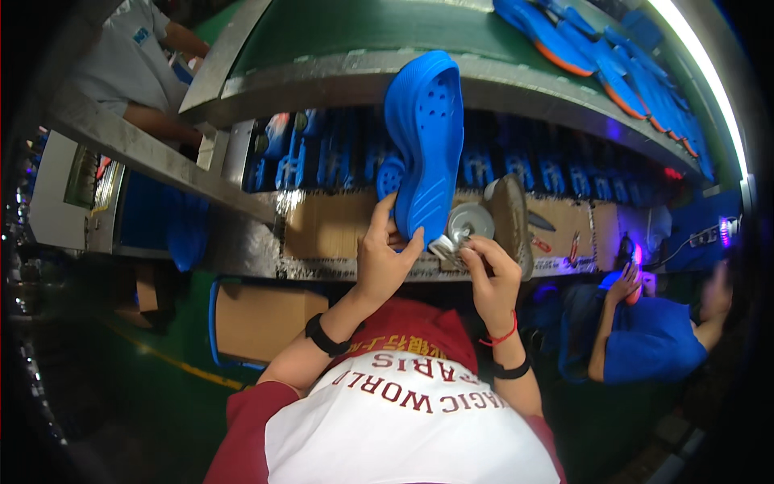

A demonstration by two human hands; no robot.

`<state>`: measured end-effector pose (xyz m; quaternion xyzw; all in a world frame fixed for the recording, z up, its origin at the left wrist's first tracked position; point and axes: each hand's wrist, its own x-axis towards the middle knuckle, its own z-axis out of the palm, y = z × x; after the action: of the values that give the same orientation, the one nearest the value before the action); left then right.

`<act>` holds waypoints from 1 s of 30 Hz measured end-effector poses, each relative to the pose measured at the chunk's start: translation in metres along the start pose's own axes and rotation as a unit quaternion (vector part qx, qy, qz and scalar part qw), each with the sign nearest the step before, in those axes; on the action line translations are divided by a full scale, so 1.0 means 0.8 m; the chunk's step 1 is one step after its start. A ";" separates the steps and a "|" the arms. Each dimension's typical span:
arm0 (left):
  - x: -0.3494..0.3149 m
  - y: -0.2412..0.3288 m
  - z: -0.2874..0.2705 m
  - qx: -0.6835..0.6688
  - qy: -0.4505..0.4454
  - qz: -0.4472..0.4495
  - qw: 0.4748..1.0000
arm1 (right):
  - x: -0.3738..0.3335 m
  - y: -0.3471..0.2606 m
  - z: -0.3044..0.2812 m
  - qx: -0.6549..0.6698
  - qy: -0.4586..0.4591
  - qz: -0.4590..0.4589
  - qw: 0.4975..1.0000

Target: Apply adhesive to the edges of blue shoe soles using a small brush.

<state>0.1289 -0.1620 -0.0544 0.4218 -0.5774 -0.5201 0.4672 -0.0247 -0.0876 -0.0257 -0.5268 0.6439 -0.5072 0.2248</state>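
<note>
A blue foam clog (425, 145) stands heel-down in front of me, its holed toe part pointing away. My left hand (383, 254) grips it low by the heel, thumb on the near side and fingers behind. My right hand (493, 278) is closed in a pinch on a small silvery-white thing (443, 247) whose kind I cannot make out; it is close to the clog's heel. A round metal dish (472, 220) is just beyond that hand. Part of a second blue clog (390, 177) shows behind the first.
A long brown piece (509, 226) lies beside the dish, near red-handled tools (540, 244) on the cardboard-covered bench (322, 230). Blue parts stand in a row behind. Orange-edged blue soles (556, 48) lie on the green conveyor (339, 32). Co-workers are at left and right (657, 343).
</note>
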 end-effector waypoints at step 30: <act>-0.112 -0.298 -0.604 0.084 0.739 -0.259 0.616 | -0.024 0.031 0.057 0.062 -0.055 0.118 0.989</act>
<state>0.6207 -0.1993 -0.2899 0.8328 0.0550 -0.0812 0.5449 0.0081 -0.0911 -0.0699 -0.4587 0.6556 -0.4867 0.3506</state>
